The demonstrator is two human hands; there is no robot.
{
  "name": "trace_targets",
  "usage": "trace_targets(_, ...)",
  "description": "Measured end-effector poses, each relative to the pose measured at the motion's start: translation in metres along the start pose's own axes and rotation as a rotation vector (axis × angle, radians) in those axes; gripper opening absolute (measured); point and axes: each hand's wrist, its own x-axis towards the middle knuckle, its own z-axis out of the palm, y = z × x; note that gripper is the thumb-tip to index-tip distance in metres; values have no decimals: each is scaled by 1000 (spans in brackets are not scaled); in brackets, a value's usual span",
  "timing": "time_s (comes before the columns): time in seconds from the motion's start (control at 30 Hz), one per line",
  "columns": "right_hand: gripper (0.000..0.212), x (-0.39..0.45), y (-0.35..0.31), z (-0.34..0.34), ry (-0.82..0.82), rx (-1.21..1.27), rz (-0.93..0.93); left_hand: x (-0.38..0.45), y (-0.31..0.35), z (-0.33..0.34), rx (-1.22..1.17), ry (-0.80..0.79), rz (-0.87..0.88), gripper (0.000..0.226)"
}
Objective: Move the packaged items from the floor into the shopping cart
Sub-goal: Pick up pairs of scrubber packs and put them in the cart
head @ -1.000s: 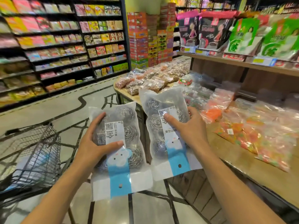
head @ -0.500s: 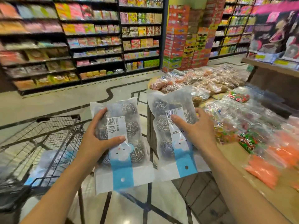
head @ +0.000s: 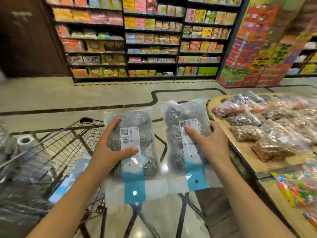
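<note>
I hold two clear packs of steel wool scourers with blue and white labels, one in each hand, side by side above the floor. My left hand (head: 109,152) grips the left pack (head: 135,179) along its left edge, thumb across the front. My right hand (head: 208,145) grips the right pack (head: 181,169) along its right edge, thumb on the label. The wire shopping cart (head: 56,145) stands at the lower left, its rim just left of the left pack. Inside the cart lie a similar blue-labelled pack (head: 68,182) and a wrapped paper roll (head: 25,141).
A wooden display table (head: 243,148) with several bagged snacks runs along the right. Black shelving (head: 151,42) full of boxed goods lines the far side. A stack of red and yellow cartons (head: 253,54) stands at the back right. Tiled floor (head: 85,95) lies between.
The view has swung left; the cart now sits closer under my left hand, and the display table has slid to the right. Both packs stay in my hands.
</note>
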Motion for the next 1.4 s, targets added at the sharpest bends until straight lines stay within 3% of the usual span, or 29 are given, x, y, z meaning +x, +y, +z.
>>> trace_targets(0.37,39,158,-13,145,-342,56,-59,123,-43,-46,85,300,-46,106)
trace_targets(0.6,50,227,-22,254,-608,20,-116,150,-67,-89,113,586,-134,104)
trace_targets(0.73,58,234,-24,323,-748,18,-134,141,-81,-124,132,723,-182,108)
trace_targets(0.9,75,217,-37,405,-909,-24,-190,125,-99,-173,186,905,-202,97)
trace_targets(1.07,78,198,-46,482,-1027,-104,-231,116,-127,-221,247,959,-249,99)
trace_targets(1.27,57,172,-46,574,-1132,-239,-316,103,-183,-278,171,1043,-369,103)
trace_targets(1.4,73,153,-20,623,-1164,-321,-321,101,-227,-302,109,1041,-451,104)
